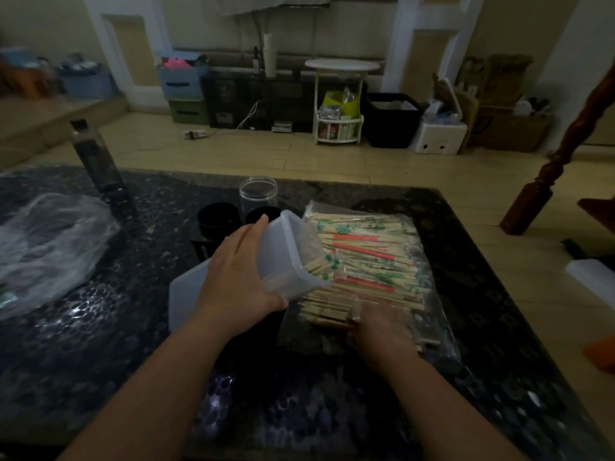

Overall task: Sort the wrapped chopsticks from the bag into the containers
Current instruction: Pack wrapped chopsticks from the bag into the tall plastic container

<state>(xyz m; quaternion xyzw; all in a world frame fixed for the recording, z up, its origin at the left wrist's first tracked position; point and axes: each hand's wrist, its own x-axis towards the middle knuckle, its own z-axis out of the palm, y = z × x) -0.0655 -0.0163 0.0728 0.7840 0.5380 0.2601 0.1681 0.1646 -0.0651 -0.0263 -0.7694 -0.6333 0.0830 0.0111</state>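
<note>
A clear plastic bag (436,314) lies on the dark table, heaped with wrapped chopsticks (369,257) in green and red printed sleeves. My left hand (239,277) grips a translucent white rectangular container (286,251), tilted with its open mouth toward the pile; several wrapped chopsticks poke out of that mouth. My right hand (382,327) is blurred at the near end of the bag, fingers curled into the chopstick ends there. A clear round jar (258,194) stands behind, with two black round cups (218,221) beside it.
A white lid or tray (186,294) lies under my left forearm. A crumpled clear plastic bag (50,247) lies at the left, a dark bottle (96,158) behind it. The table's (100,377) far edge runs just beyond the jar; a wooden post (545,181) stands at right.
</note>
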